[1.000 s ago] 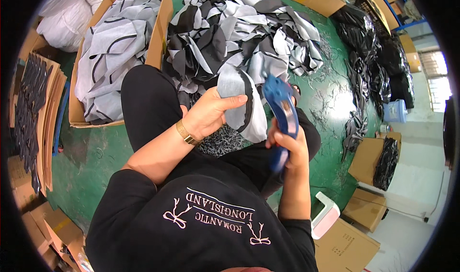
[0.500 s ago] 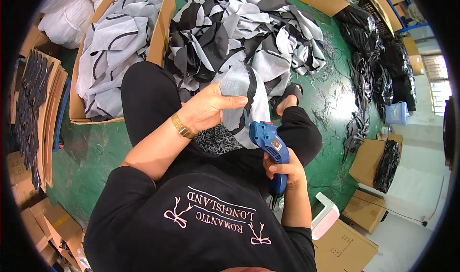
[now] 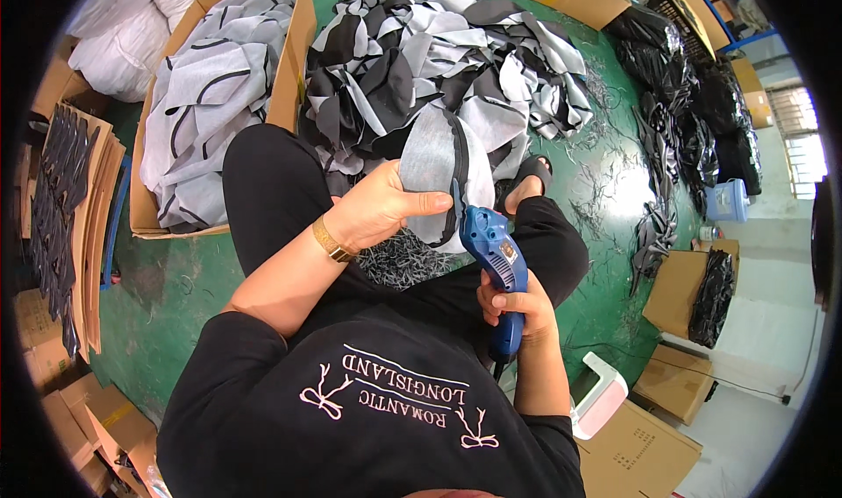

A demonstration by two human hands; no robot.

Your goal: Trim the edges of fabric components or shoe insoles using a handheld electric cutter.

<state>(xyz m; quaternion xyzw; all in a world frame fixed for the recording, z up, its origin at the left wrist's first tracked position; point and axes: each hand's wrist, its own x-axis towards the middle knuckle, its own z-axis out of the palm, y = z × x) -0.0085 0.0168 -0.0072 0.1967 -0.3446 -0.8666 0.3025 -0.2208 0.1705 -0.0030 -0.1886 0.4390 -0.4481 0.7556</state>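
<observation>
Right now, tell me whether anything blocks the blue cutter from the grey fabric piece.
Nothing visible: the blue cutter in the right hand has its tip at the grey fabric piece, close beside the left thumb.

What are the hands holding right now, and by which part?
The left hand grips a grey fabric piece near its black strip; the right hand holds a blue handheld cutter by its handle.

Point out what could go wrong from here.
The left hand has its thumb close to the tip of the blue cutter in the right hand, so a slip might nick it. The tip is also near the black strip on the grey fabric piece; it could stray into the grey.
</observation>
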